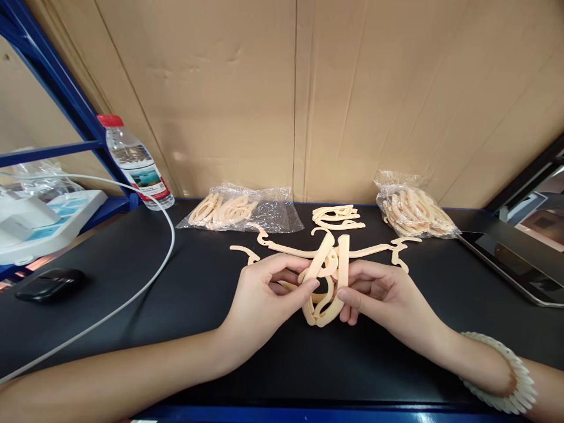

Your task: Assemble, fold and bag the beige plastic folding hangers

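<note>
A beige folding clothes hanger [343,261], its two arms folded up close to each other in a narrow V, is held above the black tabletop. My left hand [264,296] pinches its left arm between thumb and fingers. On the other side, my right hand [390,294] grips the right arm the same way, thumb in front. The fingertips behind the hanger are partly hidden. Just beyond my hands lies a spread-out beige hanger [372,250], its middle covered by the held one. A curved beige piece [244,252] rests beside my left knuckles.
Clear bags of beige hangers stand at the back left [233,208] and back right [416,211], with a loose hanger stack [337,217] between. Left are a water bottle [141,167], a white cable [170,247], a black mouse [50,284] and a power strip [66,220]; right, a tablet [515,267].
</note>
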`<state>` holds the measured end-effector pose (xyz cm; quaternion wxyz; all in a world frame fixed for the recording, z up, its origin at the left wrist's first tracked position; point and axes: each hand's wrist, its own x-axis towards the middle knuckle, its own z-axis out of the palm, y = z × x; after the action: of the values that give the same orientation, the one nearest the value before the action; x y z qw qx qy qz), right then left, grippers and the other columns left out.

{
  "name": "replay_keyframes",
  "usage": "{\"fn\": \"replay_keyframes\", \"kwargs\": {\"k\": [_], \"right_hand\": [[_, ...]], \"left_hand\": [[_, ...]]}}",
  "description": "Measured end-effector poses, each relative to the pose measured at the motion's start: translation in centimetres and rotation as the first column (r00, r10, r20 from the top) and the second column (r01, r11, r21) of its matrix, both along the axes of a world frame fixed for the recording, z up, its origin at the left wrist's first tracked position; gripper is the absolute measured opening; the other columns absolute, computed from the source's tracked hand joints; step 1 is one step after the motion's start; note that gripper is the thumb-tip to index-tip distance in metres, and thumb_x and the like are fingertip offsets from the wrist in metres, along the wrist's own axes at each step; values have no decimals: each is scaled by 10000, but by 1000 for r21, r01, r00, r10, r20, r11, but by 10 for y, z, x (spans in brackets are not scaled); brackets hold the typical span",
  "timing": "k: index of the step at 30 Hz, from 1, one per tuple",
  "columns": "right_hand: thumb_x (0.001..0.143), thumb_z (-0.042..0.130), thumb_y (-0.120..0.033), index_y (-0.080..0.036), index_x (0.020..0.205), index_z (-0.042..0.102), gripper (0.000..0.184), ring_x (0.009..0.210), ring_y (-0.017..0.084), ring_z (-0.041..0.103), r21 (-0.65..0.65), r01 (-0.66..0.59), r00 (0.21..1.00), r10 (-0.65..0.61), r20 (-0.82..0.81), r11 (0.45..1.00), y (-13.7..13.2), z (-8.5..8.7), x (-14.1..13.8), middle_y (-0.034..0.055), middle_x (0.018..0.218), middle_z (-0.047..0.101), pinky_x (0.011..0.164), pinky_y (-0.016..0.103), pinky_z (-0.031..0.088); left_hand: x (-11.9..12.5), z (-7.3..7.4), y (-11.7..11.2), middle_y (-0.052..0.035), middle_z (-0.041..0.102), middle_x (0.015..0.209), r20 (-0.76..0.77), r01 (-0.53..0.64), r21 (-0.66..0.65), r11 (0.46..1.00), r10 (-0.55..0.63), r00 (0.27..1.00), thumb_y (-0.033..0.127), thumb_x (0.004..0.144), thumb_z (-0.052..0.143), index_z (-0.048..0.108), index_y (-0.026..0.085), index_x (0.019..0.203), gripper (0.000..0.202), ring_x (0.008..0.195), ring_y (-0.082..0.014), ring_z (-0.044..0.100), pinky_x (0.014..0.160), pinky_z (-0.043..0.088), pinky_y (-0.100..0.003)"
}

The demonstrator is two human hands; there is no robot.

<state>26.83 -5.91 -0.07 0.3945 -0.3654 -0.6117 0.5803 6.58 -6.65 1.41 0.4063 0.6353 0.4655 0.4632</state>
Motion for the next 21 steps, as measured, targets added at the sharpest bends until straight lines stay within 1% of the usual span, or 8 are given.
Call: {"fn": "replay_keyframes", "kwargs": {"k": [3,6,12,15,17,19,21], "right_hand": [[779,774,-310,-164,843,677,186,575,120,674,-8,-4,1000,4,-7,1000,0,0,-1,6,678,689,532,191,565],[786,768,-300,-162,860,689,176,574,114,668,-5,-8,1000,8,-6,1000,0,0,-1,7,682,689,532,184,562],[833,722,-307,-164,886,703,154,606,115,671,40,-19,999,17,46,999,-3,-3,0,17,707,694,560,185,569],[863,688,-314,-175,913,701,148,621,111,669,77,-23,996,16,88,997,-6,-3,0,21,744,701,577,187,572],[872,680,-305,-186,977,688,159,637,110,669,98,-27,995,17,96,995,-7,-2,0,22,788,709,584,187,573],[884,666,-300,-195,1036,669,185,639,106,660,113,-29,996,20,82,993,-7,0,1,21,811,708,582,186,567],[909,631,-313,-191,1035,666,179,613,100,638,130,-25,998,17,64,991,-7,3,2,14,772,689,567,186,556]], "left_hand": [[1,2,-1,7,759,841,-29,5,10,1000,-5,1000,189,769,737,755,208,874,108,712,-127,706,604,569,-166],[0,1,-2,10,768,850,-17,16,1,1000,-16,1000,193,776,729,759,214,893,122,701,-130,710,604,571,-172],[0,0,-3,31,774,857,-6,38,6,999,-38,999,167,787,705,763,240,923,165,704,-117,712,628,574,-165],[1,1,-3,22,769,824,-24,14,0,1000,-14,1000,156,775,704,756,214,891,140,692,-118,707,605,568,-159],[2,2,-3,14,760,797,-53,4,1,1000,-4,999,142,761,707,750,196,859,120,685,-118,701,578,553,-148],[2,2,-2,8,756,803,-55,33,-11,999,-34,998,144,763,708,746,189,865,118,700,-123,705,587,554,-151],[2,2,-2,4,758,818,-25,90,-33,995,-91,996,163,775,713,746,190,890,122,717,-129,712,618,568,-164]]}}
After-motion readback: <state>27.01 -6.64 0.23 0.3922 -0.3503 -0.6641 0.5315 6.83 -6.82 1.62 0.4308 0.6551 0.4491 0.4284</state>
